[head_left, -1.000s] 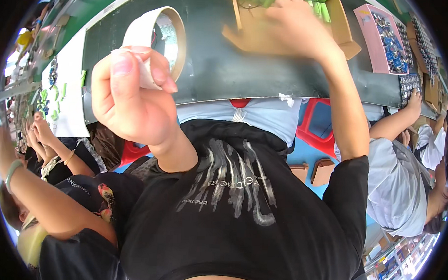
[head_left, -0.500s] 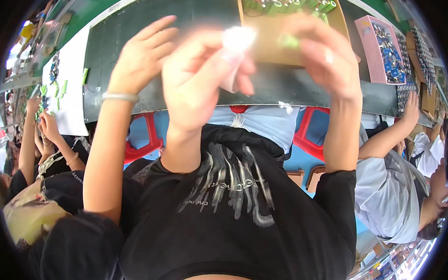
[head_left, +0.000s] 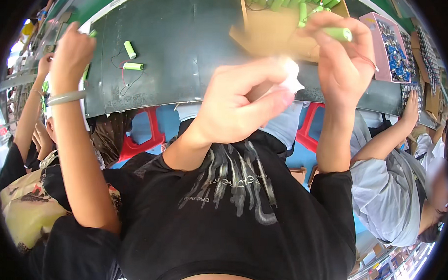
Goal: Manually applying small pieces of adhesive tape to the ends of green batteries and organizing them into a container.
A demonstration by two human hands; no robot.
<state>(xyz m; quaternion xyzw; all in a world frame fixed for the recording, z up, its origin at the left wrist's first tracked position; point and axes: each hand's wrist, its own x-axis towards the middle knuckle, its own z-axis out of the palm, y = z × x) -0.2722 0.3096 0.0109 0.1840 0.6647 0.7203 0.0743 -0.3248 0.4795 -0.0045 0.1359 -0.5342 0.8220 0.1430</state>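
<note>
My left hand [head_left: 242, 101] is closed, thumb against fingers, around a crumpled white wad [head_left: 294, 83], perhaps tissue or cloth. Its top is washed out by glare. To its right and a little higher, my right hand [head_left: 341, 70] grips a green cylindrical battery [head_left: 339, 34] between thumb and fingers, with a thin wire trailing near the palm. Both hands are raised above the near edge of the dark table, in front of a cardboard box [head_left: 267, 30] that holds several more green batteries [head_left: 302, 14] with wires.
Two wired green batteries [head_left: 133, 66] lie on the dark table [head_left: 182, 49] at left. A co-worker's hand [head_left: 71, 55] with a bangle is beyond them. A pink box [head_left: 382, 66] of blue parts stands at right, near another person's arm [head_left: 387, 141]. Red stools [head_left: 311, 126] are below the table.
My left hand has moved right with the white wad. The battery in my right hand now shows clearly. The co-worker's hand has moved left, and two batteries are visible where it was.
</note>
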